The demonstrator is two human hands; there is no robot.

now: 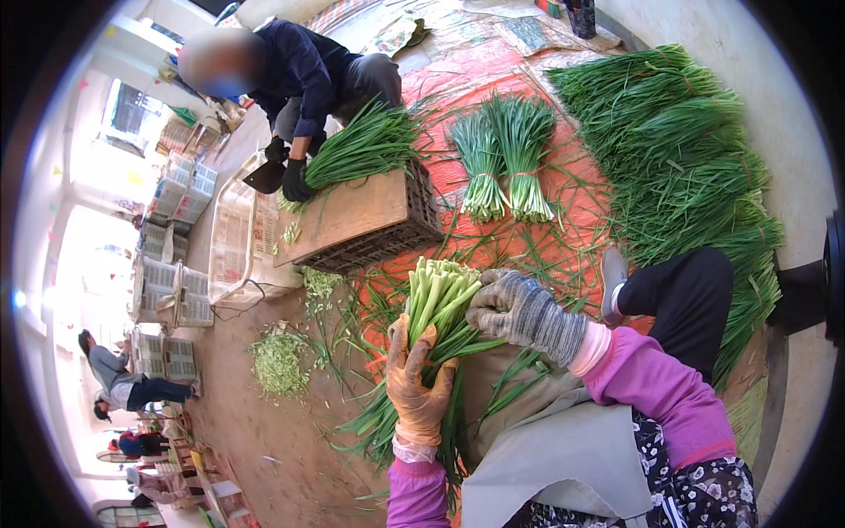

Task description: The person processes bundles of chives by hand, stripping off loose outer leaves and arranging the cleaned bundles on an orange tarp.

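Observation:
A bunch of green stalks (439,297), which look like garlic chives, stands before me with its pale cut ends up and its leaves hanging down. My left hand (419,389), in an orange-tinted thin glove, grips the bunch around its middle. A red strip (377,362) sticks out beside that hand. My right hand (521,313), in a grey knitted glove, has its fingers bent against the right side of the pale ends. Whether they pinch a single stalk is hidden. Below the bunch, a grey apron (561,455) covers my lap, with loose leaves near it.
Two tied bunches (505,165) lie on the red sheet (422,244). A long row of bunches (680,165) lines the wall. Opposite, a person in black gloves holds a cleaver (264,177) by leaves on a board (356,214) over a crate. Trimmings (280,363) litter the floor.

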